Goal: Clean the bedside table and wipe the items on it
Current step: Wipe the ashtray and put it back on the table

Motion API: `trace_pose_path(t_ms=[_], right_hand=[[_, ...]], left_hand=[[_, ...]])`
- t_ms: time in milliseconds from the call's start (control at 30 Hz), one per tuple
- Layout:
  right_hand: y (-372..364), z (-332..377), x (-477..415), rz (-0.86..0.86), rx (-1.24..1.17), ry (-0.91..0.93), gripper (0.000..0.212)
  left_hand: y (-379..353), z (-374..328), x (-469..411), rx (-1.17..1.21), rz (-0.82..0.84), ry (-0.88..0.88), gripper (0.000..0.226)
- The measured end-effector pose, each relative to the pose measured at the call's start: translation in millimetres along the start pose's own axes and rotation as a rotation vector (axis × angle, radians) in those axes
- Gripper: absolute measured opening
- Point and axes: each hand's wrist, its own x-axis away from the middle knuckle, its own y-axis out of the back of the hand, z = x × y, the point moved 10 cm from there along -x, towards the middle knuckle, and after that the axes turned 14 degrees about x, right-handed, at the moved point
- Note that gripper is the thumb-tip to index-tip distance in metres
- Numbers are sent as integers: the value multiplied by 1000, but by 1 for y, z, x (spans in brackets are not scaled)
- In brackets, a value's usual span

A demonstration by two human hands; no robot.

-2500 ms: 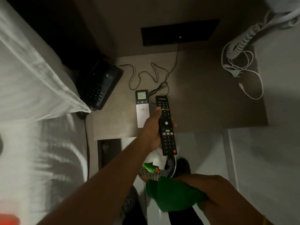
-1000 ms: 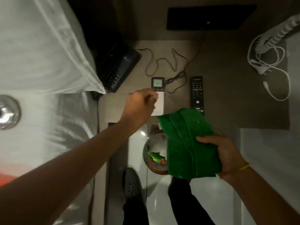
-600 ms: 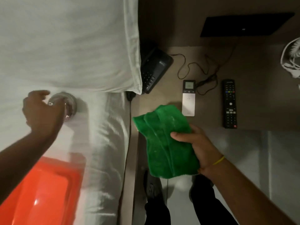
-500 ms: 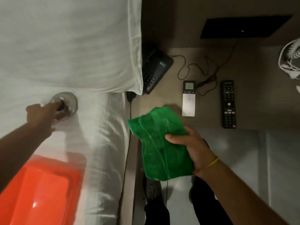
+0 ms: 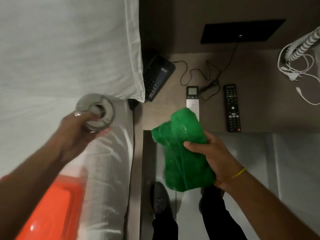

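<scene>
The left hand (image 5: 78, 130) is wrapped around a glass (image 5: 95, 110) sitting on the bed (image 5: 52, 58) right by the pillow's lower corner, and the right hand (image 5: 214, 153) grips a bunched green cloth (image 5: 181, 153) over the front edge of the bedside table (image 5: 259, 75).

Biggest risk, I'd say: a soft mattress is a lousy base, so the glass could tip, or slip from a one-handed grip once it's wiped.

The black remote (image 5: 232, 108) lies close to the front edge, so a careless sweep might knock it off. The white remote (image 5: 192, 101) and loose black cable (image 5: 199, 75) crowd the middle; the phone (image 5: 158, 77) fills the back left corner. The right half looks open.
</scene>
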Motion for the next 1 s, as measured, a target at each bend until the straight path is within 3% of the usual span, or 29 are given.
trace_pose_path(t_ms=[100, 233, 300, 367, 467, 600, 733, 867, 1000], right_hand=[[27, 42, 10, -198, 231, 191, 30], [48, 114, 36, -476, 661, 584, 35], [43, 134, 45, -553, 850, 734, 36], [27, 135, 42, -529, 1055, 763, 44], [10, 114, 33, -461, 1314, 676, 51], [18, 83, 50, -377, 1405, 743, 57], [62, 52, 57, -339, 1467, 660, 60], [113, 59, 47, -508, 1139, 567, 65], [92, 89, 26, -535, 993, 571, 68]], left_hand=[[-73, 54, 35, 68, 149, 140, 32], [-156, 116, 65, 146, 331, 264, 72], [-192, 138, 77, 195, 452, 268, 70], [-221, 156, 87, 268, 552, 280, 56], [-235, 181, 85, 410, 484, 360, 50], [-219, 199, 76, 466, 366, 370, 60], [-218, 208, 74, 418, 411, 412, 74], [-238, 222, 83, 352, 449, 454, 71], [-256, 233, 91, 312, 392, 425, 56]])
